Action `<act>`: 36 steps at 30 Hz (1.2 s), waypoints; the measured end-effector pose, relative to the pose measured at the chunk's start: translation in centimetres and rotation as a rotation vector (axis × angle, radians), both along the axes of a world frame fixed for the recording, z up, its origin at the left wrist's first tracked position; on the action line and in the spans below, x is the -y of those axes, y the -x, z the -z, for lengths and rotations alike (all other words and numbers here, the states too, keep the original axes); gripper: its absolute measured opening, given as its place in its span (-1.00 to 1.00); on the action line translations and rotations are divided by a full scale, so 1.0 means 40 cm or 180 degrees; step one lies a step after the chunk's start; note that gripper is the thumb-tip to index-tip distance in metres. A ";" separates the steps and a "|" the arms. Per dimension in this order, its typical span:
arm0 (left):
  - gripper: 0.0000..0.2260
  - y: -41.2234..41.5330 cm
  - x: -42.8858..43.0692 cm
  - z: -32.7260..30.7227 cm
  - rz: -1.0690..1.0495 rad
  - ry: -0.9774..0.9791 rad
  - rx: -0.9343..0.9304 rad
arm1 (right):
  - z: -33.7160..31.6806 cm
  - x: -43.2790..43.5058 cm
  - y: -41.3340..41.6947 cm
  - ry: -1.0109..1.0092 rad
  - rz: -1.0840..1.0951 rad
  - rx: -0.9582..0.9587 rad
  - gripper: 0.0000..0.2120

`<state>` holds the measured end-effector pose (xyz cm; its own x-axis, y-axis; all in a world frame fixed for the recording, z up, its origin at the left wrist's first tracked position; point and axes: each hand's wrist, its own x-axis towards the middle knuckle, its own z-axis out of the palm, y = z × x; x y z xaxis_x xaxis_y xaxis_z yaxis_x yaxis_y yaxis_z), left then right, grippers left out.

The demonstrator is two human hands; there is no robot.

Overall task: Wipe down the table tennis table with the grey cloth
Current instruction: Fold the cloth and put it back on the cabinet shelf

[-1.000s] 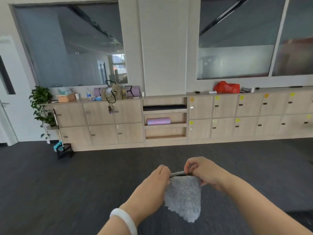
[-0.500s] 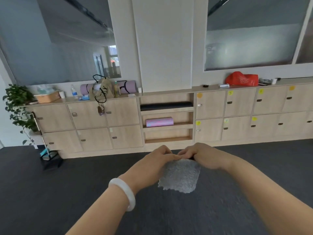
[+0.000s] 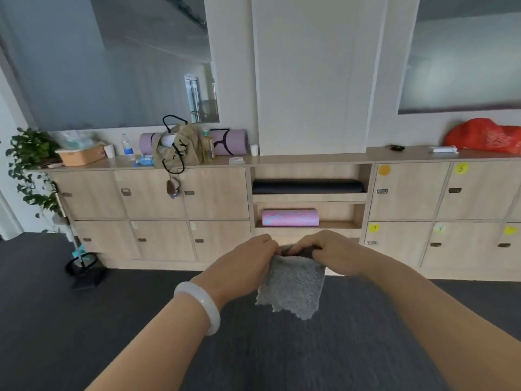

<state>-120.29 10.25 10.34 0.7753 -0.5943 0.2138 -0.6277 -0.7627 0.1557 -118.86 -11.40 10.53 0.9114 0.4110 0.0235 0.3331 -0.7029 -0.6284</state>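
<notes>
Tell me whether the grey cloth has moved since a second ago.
Yes. Judged against the pink roller on the shelf, the grey cloth has shifted up and left, now hanging straight below it. The camera moved too.

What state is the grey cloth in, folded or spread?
Mostly spread. The grey cloth hangs flat below the left hand and right hand, which pinch its top edge; whether it is doubled, cannot tell.

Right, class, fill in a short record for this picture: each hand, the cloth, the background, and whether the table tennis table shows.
left hand: pinches the top edge of the grey cloth
right hand: pinches the same edge, beside the left
grey cloth: hangs below both hands, over dark floor
background: wooden lockers, pink roller on a shelf
table tennis table: not in view
</notes>
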 end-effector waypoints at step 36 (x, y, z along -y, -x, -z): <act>-0.87 -2.423 0.153 0.041 -0.0835 0.2609 -0.1089 | 0.053 0.148 -2.372 -0.2088 0.0866 -0.0620 -0.78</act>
<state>-23.38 4.12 8.72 0.9621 -0.1548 0.2245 -0.2707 -0.4434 0.8544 -23.98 -17.32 8.39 0.9918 0.1269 0.0140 0.0399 -0.2039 -0.9782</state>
